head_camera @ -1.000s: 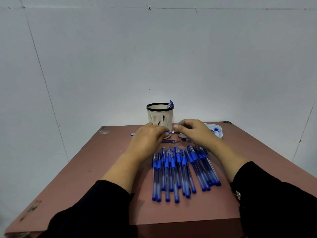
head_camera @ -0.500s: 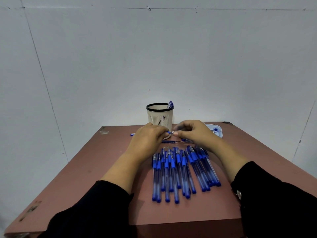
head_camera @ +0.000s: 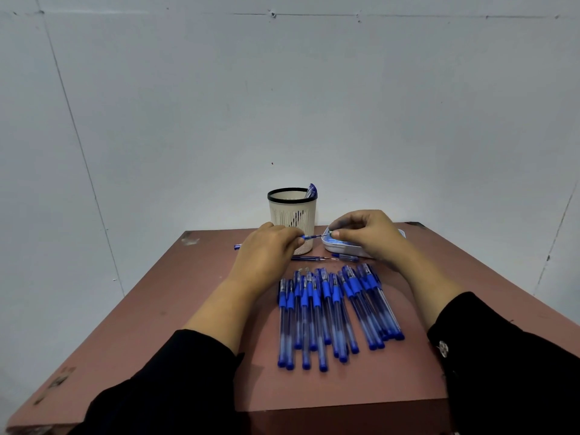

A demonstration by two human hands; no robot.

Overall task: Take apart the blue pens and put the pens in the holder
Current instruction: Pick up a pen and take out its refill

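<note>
Two hands are working one pen at the centre of the frame, and the picture has shifted: half a second ago they sat knuckle to knuckle in front of the holder, and now the right hand [head_camera: 367,235] has drawn away to the right, over the white tray [head_camera: 332,246]. The left hand [head_camera: 270,249] grips the pen [head_camera: 309,236], fingers curled round the body, its blue end poking out at the far left; the right thumb and forefinger are pinched on something small at the thin tip, too small to name. By my reading the front piece has just come off, so this pen is partly apart. Just below the hands lie a loose refill [head_camera: 309,258] and a short clear piece [head_camera: 345,256]. The holder [head_camera: 292,211] stands behind the hands, upper centre, one blue part leaning inside. Lower down, the pile of pens [head_camera: 332,312] on the table [head_camera: 188,309] looks untouched, so plenty remains.
</note>
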